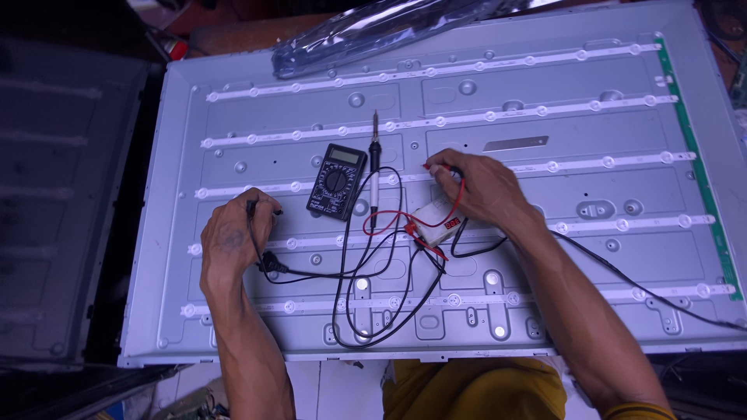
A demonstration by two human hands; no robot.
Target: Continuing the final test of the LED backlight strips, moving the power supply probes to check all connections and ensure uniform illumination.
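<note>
Nearest us, along the near edge of the metal back panel (436, 342), a tangle of black leads (366, 311) looped over the lowest strip of lights. Our left hand (233, 237) rested toward the panel's left edge, its fingers (261, 208) pressed together around a black probe (268, 210), whose tip poked out past the fingertips onto a strip of lights (311, 187). A black plug (272, 267) lay just under that hand. Near the panel's middle sat a small white tester box (437, 220) with a red display, touching the heel of our right hand (471, 187). That hand's fingers (437, 165) pinched a red probe (428, 166) against the same strip, the red wire (459, 198) curving back under the palm. Between the hands lay a black multimeter (336, 181) and a soldering iron (373, 167), lying lengthwise with its tip toward the far edge. At the far edge lay a crumpled clear plastic bag (373, 31).
</note>
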